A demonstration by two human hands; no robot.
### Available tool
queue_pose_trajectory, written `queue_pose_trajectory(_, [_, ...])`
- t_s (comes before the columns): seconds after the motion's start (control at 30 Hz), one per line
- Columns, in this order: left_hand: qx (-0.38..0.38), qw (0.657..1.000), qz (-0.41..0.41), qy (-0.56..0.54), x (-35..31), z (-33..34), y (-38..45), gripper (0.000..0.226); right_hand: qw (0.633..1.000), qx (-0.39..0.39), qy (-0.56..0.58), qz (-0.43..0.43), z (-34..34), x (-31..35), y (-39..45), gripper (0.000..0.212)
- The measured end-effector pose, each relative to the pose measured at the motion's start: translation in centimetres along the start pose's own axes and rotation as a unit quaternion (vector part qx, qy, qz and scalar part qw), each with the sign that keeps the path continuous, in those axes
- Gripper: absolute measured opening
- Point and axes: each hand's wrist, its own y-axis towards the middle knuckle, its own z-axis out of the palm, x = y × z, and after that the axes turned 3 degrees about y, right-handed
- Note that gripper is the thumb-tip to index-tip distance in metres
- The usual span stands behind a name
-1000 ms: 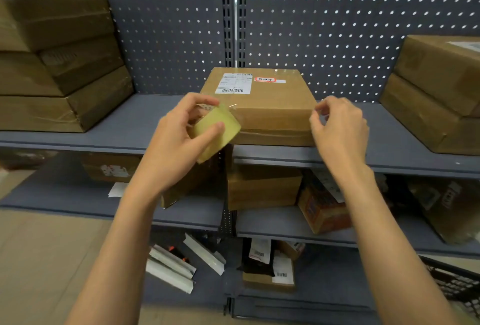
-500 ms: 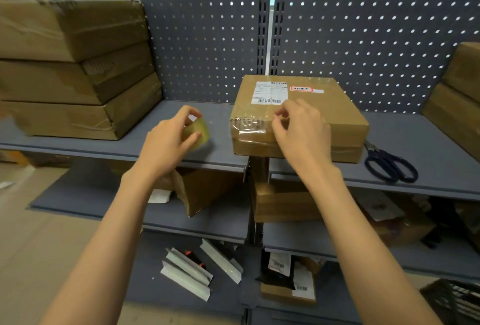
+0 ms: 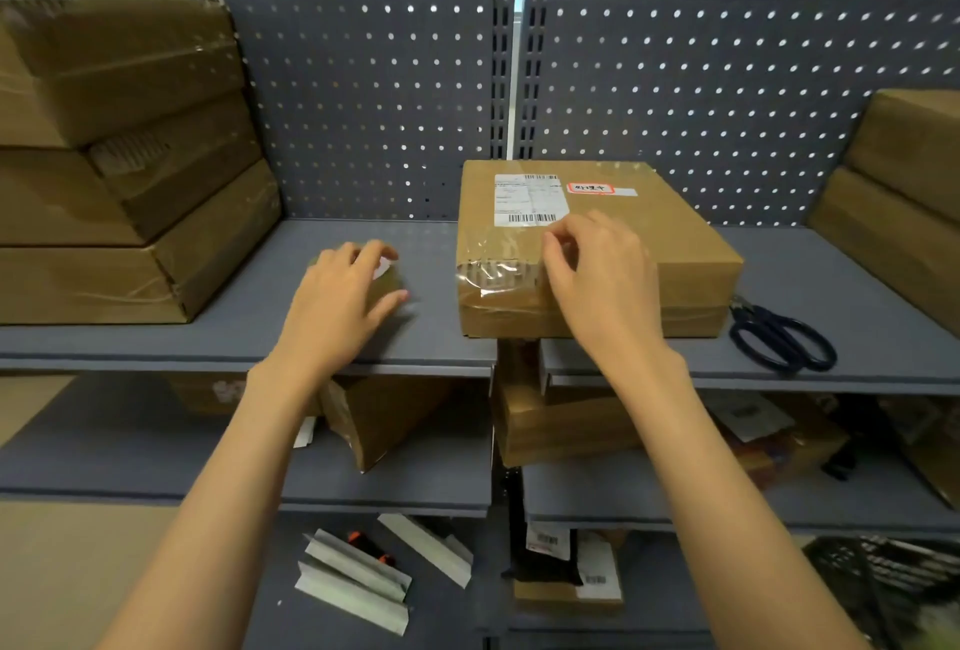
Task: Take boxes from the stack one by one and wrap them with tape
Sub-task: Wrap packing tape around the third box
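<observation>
A cardboard box [image 3: 639,254] with a shipping label [image 3: 527,198] and a red-bordered sticker [image 3: 590,188] on its top lies flat on the grey shelf [image 3: 426,332], its front left corner just over the seam where two shelf boards meet. Clear tape [image 3: 496,275] covers that front left corner, wrinkled and shiny across the top edge and down the front face. The right hand [image 3: 597,270] rests on the box at the edge of this tape, its fingers [image 3: 558,246] bent and their tips pressed together on the film, pinching or smoothing it; which of the two cannot be told. The left hand [image 3: 340,301] is to the left of the box, apart from it, curled over a roll of tape [image 3: 387,277] that sits on the shelf, with thumb and fingers wrapped around the roll. Further left on the same shelf stands a stack of boxes [image 3: 119,166], three high, all bound in clear tape. At the right edge more brown boxes [image 3: 898,192] are piled. A pair of dark-handled scissors [image 3: 782,337] lies on the shelf just beside the box's right front corner. Behind everything runs a grey perforated back panel [image 3: 701,67]. The lower shelves hold loose cartons and parcels, and folded white strips [image 3: 358,576] lie at the bottom.
</observation>
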Motion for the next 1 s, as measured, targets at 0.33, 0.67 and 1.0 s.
queue_pose_trajectory(0.33, [-0.008, 0.982, 0.131, -0.137, -7.6, -0.9, 1.1, 0.047, 0.991, 0.088, 0.025, -0.095, 1.4, 2.5, -0.5, 0.040])
queue_pose_trajectory(0.67, [0.036, 0.987, 0.095, -0.129, -5.2, -0.3, 0.5, 0.048, 0.994, 0.089, -0.059, -0.033, 1.0, -1.6, -0.5, 0.048])
queue_pose_trajectory(1.0, [0.031, 0.970, 0.131, -0.202, -5.5, 1.2, 1.8, 0.057, 0.990, 0.055, -0.035, -0.125, 2.8, -1.7, 0.3, 0.047])
